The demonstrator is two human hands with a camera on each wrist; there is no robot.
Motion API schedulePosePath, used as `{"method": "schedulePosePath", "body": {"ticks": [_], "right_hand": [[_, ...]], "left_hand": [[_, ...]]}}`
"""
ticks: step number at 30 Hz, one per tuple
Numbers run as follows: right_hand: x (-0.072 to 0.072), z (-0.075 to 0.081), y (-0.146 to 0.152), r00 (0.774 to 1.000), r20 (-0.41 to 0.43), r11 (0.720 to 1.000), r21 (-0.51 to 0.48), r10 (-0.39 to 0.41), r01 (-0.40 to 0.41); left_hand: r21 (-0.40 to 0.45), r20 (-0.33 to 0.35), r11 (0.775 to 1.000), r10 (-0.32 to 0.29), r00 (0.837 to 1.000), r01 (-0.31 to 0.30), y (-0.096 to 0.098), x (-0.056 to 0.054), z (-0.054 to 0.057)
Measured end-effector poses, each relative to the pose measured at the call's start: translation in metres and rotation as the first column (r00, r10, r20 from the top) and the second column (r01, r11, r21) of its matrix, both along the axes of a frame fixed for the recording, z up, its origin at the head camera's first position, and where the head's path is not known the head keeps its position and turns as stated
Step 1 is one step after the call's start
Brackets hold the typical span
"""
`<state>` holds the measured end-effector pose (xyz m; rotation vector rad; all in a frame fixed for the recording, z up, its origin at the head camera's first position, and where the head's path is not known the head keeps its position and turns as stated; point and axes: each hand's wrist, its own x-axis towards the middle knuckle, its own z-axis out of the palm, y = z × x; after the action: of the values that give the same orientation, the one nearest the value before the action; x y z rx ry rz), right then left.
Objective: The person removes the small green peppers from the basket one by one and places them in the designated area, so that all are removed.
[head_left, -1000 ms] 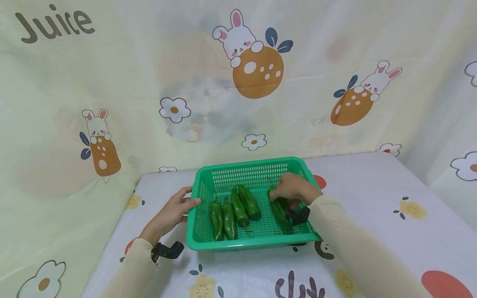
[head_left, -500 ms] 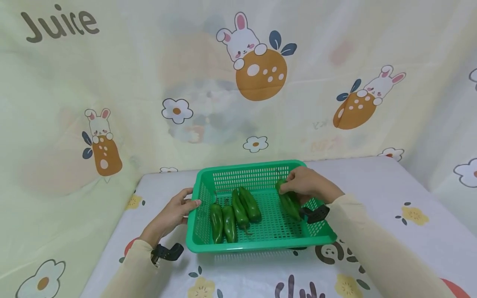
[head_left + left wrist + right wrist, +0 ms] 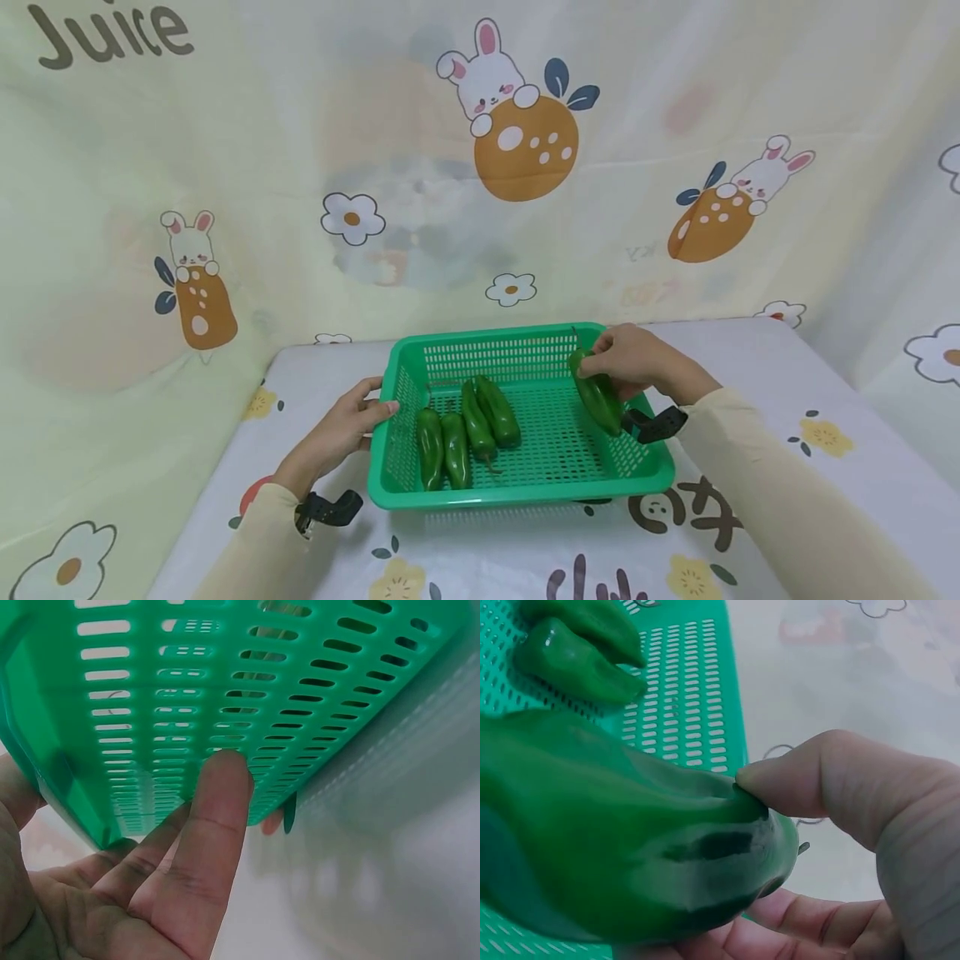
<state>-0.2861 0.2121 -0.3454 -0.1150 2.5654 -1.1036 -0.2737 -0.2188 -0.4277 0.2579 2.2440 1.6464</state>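
Note:
A green plastic basket (image 3: pixel 517 500) with slotted walls stands on the table. At its left side my left hand (image 3: pixel 330 437) grips the rim, thumb over the top edge; in the left wrist view the fingers lie along the slotted outer wall (image 3: pixel 292 697). My right hand (image 3: pixel 641 362) pinches a long green pepper (image 3: pixel 598 406) near its stem end, above the basket's right part. The right wrist view shows this pepper (image 3: pixel 630 832) large, thumb on top and fingers beneath. Several more green peppers (image 3: pixel 456 450) lie in the left half of the basket.
A white tablecloth (image 3: pixel 757 442) printed with flowers and lettering covers the table. Behind it hangs a pale curtain (image 3: pixel 420 125) with rabbit and fruit prints. The basket's right wall and rim (image 3: pixel 663 467) stand close below the right wrist.
My right hand has lifted the pepper and moved it to the right, towards the basket's right wall. My left hand keeps its grip on the left rim. The other peppers lie as before.

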Motion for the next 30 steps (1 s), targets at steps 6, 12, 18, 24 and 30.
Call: {"method": "schedulePosePath", "body": {"ticks": [6,12,18,24,30], "right_hand": [[0.001,0.001,0.011,1.000,0.010,1.000,-0.024,-0.018,0.019],[0.003,0.004,0.020,1.000,0.006,0.999,-0.030,-0.031,0.031],[0.005,0.008,0.033,0.998,-0.001,0.996,-0.053,-0.068,0.067],[0.001,0.011,0.047,0.995,-0.015,0.994,-0.049,-0.095,0.094],[-0.001,0.012,0.065,0.990,-0.045,0.991,-0.034,-0.134,0.132]], "left_hand": [[0.006,-0.006,1.000,0.008,1.000,-0.008,0.001,0.000,-0.001],[-0.013,-0.018,1.000,0.008,1.000,-0.008,0.001,0.001,-0.001],[-0.001,-0.021,1.000,-0.006,1.000,0.006,0.002,0.000,0.001],[-0.003,-0.012,1.000,-0.002,1.000,0.002,0.001,0.002,0.000],[0.014,-0.024,1.000,-0.012,1.000,0.012,0.002,0.000,-0.001]]}}
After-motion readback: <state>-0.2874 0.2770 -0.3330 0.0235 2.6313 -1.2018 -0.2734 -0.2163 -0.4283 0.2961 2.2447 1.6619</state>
